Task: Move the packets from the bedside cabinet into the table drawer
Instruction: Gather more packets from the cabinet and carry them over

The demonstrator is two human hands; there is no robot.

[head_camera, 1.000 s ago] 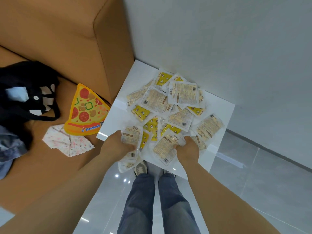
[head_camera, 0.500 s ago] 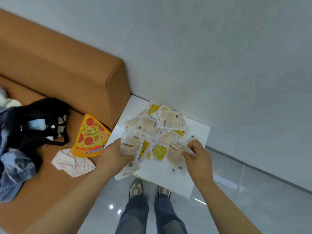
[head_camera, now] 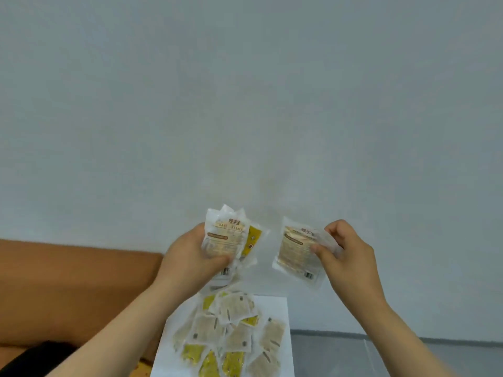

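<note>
Head view, looking forward at a pale grey wall (head_camera: 245, 104) with both hands raised before it. The left hand (head_camera: 187, 257) grips a bundle of hand-warmer packets (head_camera: 226, 238), the thumb curled across the lower front of the foremost one and the fingers hidden behind; that packet faces the camera with its print "HAND WARMER" legible, and a yellow packet (head_camera: 254, 238) shows at the right edge of the bundle. How many packets the bundle holds cannot be told. The right hand (head_camera: 348, 257) pinches a single packet (head_camera: 295, 254) by its right edge between thumb and curled fingers, so that it hangs tilted, printed side toward the camera. The two handfuls are near each other but apart, and both are held in the air above the bedside cabinet (head_camera: 275, 303), touching neither it nor anything on it.

On the cabinet's white top lie the loose packets (head_camera: 234, 338) (beige-printed and yellow ones mixed), overlapping in a heap that covers most of the visible surface. Just left of the cabinet stands a brown upholstered piece of furniture (head_camera: 76, 289), with a black object (head_camera: 35, 357) at its lower edge, too cut off to identify. A grey tiled floor (head_camera: 381, 357) meets the wall to the right of the cabinet
</note>
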